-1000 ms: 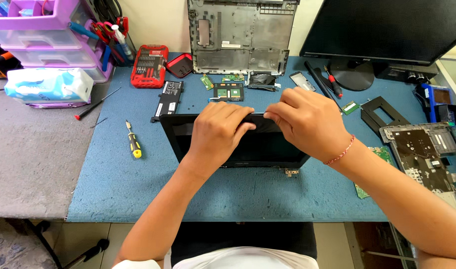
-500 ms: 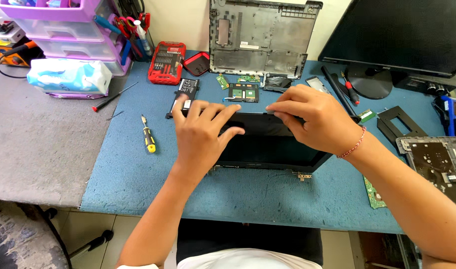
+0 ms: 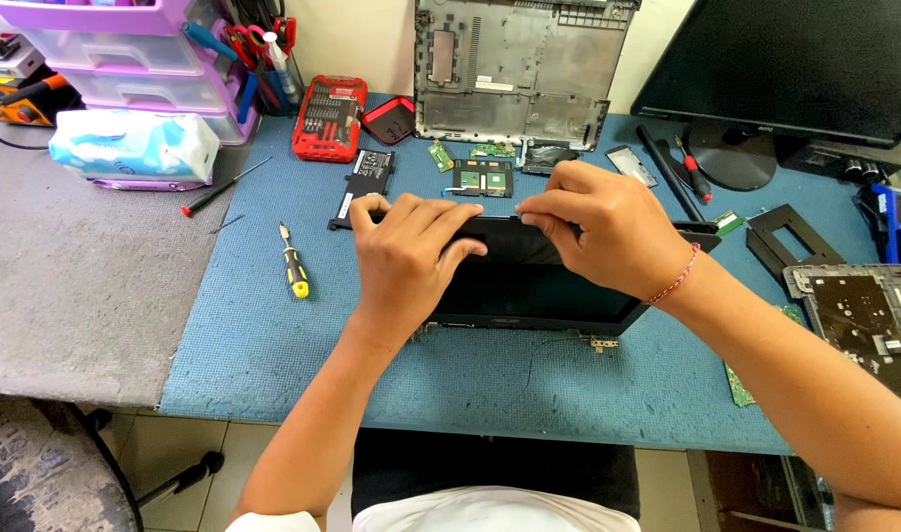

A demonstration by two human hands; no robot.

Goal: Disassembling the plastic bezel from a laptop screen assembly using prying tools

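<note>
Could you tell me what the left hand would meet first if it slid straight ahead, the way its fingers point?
Probably the small green circuit board lying just beyond the laptop screen panel that the left hand grips; depth is uncertain.

We are seeing a black screen panel [image 3: 529, 281] on a blue mat [image 3: 273, 335], a yellow-and-black screwdriver [image 3: 293, 266], a red bit case [image 3: 329, 116], purple drawers [image 3: 125, 39] and a grey tabletop [image 3: 66, 286].

The desk [image 3: 76, 296] has a grey top with a blue mat [image 3: 273, 345] over it. A black laptop screen panel [image 3: 529, 286] lies mid-mat. Left of the panel lies a yellow-handled screwdriver [image 3: 293, 268]; beyond that, a tissue pack [image 3: 133, 145]. Behind the panel sit a red bit case [image 3: 329, 116] and a grey laptop base shell [image 3: 519, 69]. Right of the panel stands a monitor [image 3: 795, 69].
</note>
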